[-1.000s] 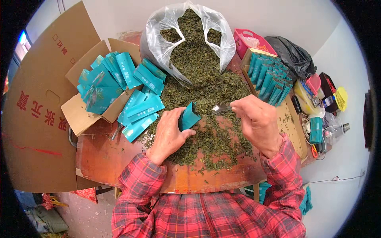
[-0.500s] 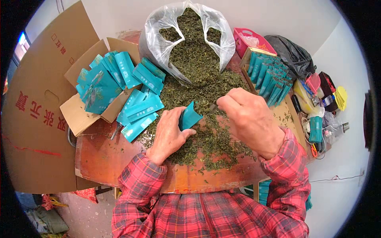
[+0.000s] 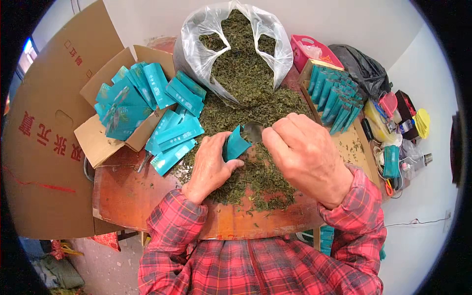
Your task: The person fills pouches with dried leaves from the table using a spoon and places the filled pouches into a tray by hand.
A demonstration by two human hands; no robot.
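Note:
My left hand (image 3: 210, 164) is closed around a small teal pouch (image 3: 237, 144), whose open mouth tilts up and to the right. In my closed right hand (image 3: 307, 155) is a metal spoon (image 3: 253, 131); its round bowl shows just right of the pouch mouth, and the handle is hidden in my fist. Under both hands, loose dried tea leaves (image 3: 268, 179) lie spread over the table. They spill from a large clear plastic bag (image 3: 189, 44) full of leaves at the back.
Flat teal pouches fill a cardboard box (image 3: 101, 142) on the left, with several more pouches (image 3: 173, 136) beside it. Upright pouches (image 3: 332, 93) stand in a tray at right. Behind them are a pink basket (image 3: 314, 49) and a black bag (image 3: 361, 69). The red-brown table (image 3: 128, 196) curves in front.
My right hand has turned and shifted slightly, and the spoon's bowl now shows beside the pouch mouth. My left hand with the pouch has hardly moved.

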